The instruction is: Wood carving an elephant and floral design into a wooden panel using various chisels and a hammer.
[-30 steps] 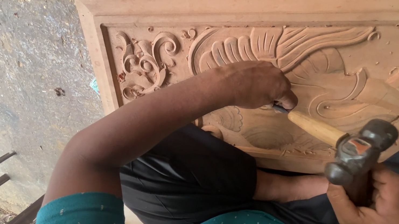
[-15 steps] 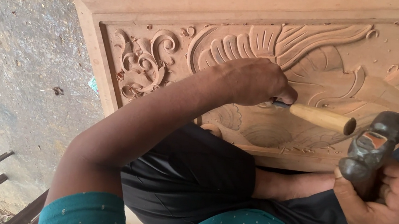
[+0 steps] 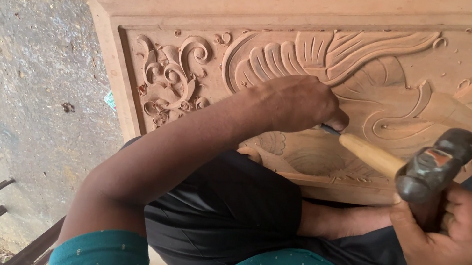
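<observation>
Chisel (image 3: 368, 154): its pale wooden handle is laid across the lower middle of the carved panel, its tip hidden under the left hand.
Left hand (image 3: 299, 103): fingers are curled tight around the chisel's front end, fist resting on the panel.
Hammer (image 3: 437, 165): its dark metal head is held at the chisel's butt end, touching or nearly so.
Right hand (image 3: 447, 238): closed around the hammer's handle, just below the panel's lower edge.
Carved panel (image 3: 194, 73): a wing and scrollwork are cut in relief; it is propped against the person's lap, above grey concrete ground (image 3: 8, 66).

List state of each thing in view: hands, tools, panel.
left hand: closed on the chisel, resting on the carved wood panel
chisel: held, pale handle end at the hammer head
right hand: closed on the hammer
hammer: held, head at the chisel handle
carved wood panel: carved in relief, propped against the lap
</observation>
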